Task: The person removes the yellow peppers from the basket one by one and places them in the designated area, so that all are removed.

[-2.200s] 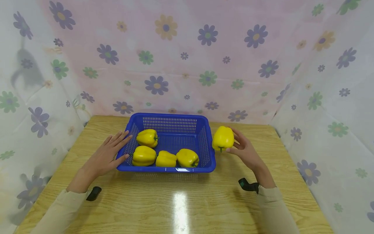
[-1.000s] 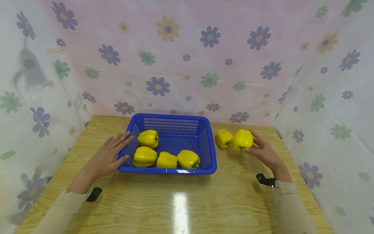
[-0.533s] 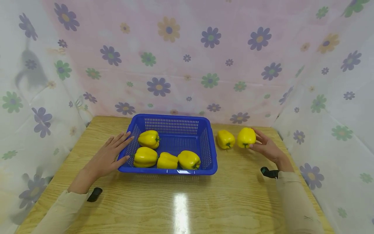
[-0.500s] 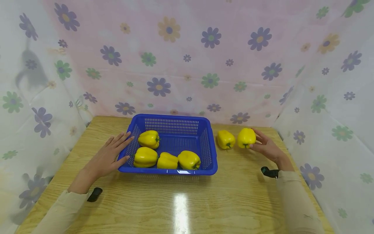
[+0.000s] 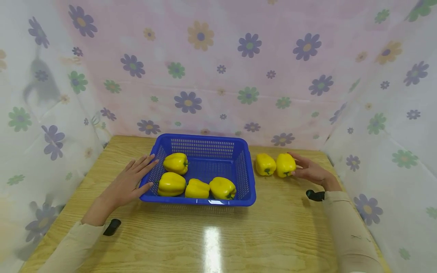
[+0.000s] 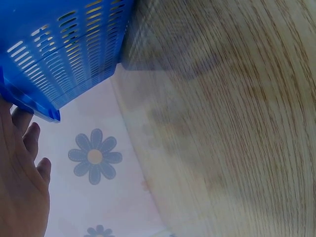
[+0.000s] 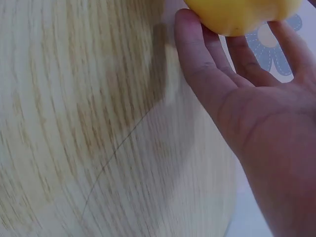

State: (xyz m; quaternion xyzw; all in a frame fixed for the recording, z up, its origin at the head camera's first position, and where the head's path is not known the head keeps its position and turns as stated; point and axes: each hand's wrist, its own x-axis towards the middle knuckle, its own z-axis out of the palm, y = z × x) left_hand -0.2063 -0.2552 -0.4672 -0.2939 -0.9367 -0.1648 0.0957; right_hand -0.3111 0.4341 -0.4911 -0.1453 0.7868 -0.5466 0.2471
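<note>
A worktop of yellow-brown wood grain (image 5: 273, 231) fills the lower part of the head view, with a bright streak of reflected light (image 5: 212, 248) on its near part. Behind it hangs a pink sheet printed with purple, green and orange flowers (image 5: 218, 83). White flowered sheets (image 5: 406, 136) close off both sides, and a grey shadow (image 5: 42, 83) falls on the left one.

Left of the middle of the worktop stands a rectangular blue plastic basket with slotted walls (image 5: 211, 167). Inside it lie four glossy yellow bell peppers: a left rear pepper (image 5: 175, 163), then a left front pepper (image 5: 172, 184), a middle front pepper (image 5: 197, 188) and a right front pepper (image 5: 222, 188) in a row along the near wall.

The left hand (image 5: 128, 182) rests on the basket's left rim, fingers spread and nearly straight, gripping no pepper.

Outside the basket, to its right, are two more: an inner yellow pepper (image 5: 265, 164) and, just beside it, an outer yellow pepper (image 5: 285, 165). The right hand (image 5: 310, 171) holds the outer one from its right side, fingers and thumb parted by the pepper's width and bent against it, the palm clear of it. Whether that pepper bears on the worktop I cannot tell. Its green stem faces the near side.
</note>
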